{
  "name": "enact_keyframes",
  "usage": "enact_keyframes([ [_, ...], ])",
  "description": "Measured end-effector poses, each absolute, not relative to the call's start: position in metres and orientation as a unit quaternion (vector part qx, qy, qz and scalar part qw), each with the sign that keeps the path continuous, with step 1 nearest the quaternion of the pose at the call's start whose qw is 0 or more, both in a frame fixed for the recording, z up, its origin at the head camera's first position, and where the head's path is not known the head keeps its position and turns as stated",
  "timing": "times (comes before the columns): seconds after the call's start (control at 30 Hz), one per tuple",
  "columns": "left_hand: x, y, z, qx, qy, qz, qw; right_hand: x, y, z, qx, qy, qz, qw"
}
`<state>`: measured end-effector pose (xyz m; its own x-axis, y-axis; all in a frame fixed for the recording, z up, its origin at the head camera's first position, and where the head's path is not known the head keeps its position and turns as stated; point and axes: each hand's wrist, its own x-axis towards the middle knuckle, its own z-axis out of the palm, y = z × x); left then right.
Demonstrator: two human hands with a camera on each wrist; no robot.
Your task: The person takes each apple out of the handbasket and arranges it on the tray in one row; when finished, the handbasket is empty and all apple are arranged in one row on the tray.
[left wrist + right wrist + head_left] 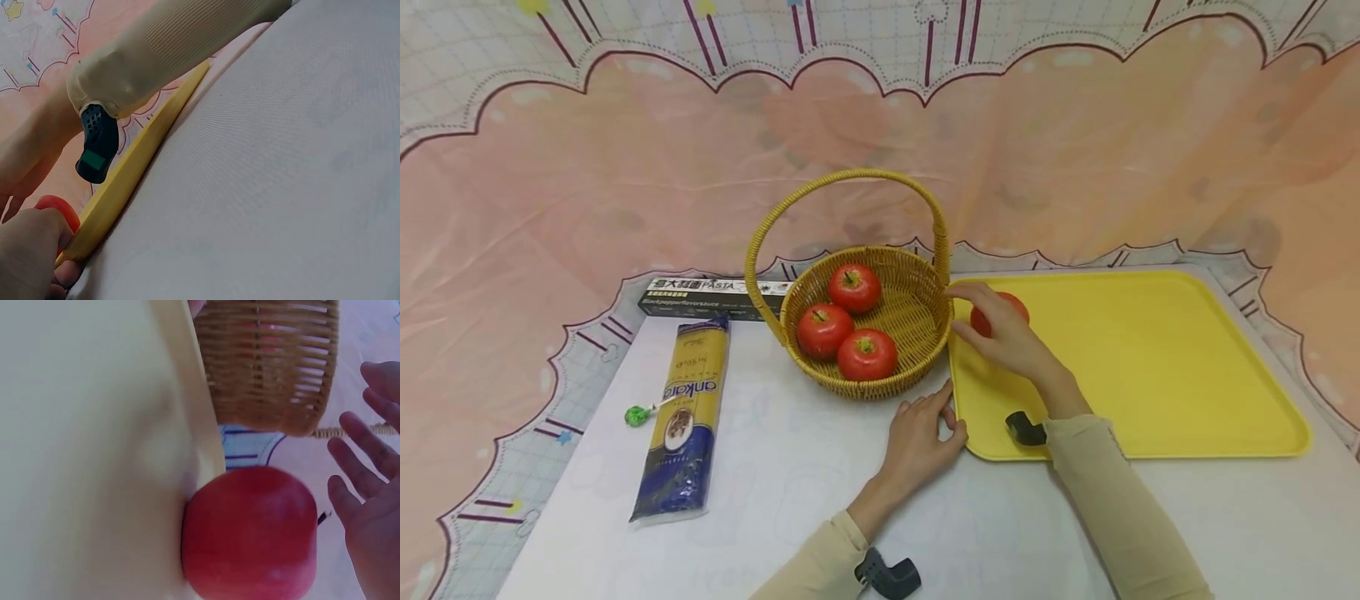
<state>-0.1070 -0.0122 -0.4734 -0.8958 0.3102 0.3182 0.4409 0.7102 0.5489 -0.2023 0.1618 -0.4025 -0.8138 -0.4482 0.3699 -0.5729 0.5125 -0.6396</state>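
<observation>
At the near left corner of the yellow tray [1150, 367], my left hand [921, 437] grips the rim; in the left wrist view its fingers reach under the tray edge [134, 162]. My right hand [1011, 346] hovers over the tray's left side with relaxed fingers, holding nothing. Just beside it, a red apple [1017, 308] sits on the tray. The right wrist view shows this apple [250, 534] apart from the right hand [375, 506]. Left of the tray stands a wicker basket [917, 296] with a tall handle, containing three red apples [854, 288].
A blue and yellow pasta packet [688, 417] lies on the white table [775, 467] at left, with a green lollipop [637, 416] beside it. Behind them is a dark pasta box [715, 298]. A patterned cloth [662, 167] hangs at the back.
</observation>
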Motion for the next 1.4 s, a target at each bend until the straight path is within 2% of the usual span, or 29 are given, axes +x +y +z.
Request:
enact_keyframes([
  [0.47,-0.107,-0.016,-0.471,-0.199,-0.919,-0.323,0.105,-0.196,0.128,-0.397,0.375,-0.825,0.417,0.067],
  [0.97,-0.107,-0.014,-0.474,-0.205,-0.914,-0.330,0.116,-0.192,0.109,-0.401,0.407,-0.813,0.415,0.032],
  [1.2,-0.107,-0.013,-0.476,-0.207,-0.913,-0.328,0.125,-0.201,0.099,-0.398,0.406,-0.837,0.367,0.031],
  [1.4,-0.106,-0.013,-0.476,-0.202,-0.913,-0.330,0.128,-0.214,0.088,-0.391,0.438,-0.846,0.304,-0.016],
])
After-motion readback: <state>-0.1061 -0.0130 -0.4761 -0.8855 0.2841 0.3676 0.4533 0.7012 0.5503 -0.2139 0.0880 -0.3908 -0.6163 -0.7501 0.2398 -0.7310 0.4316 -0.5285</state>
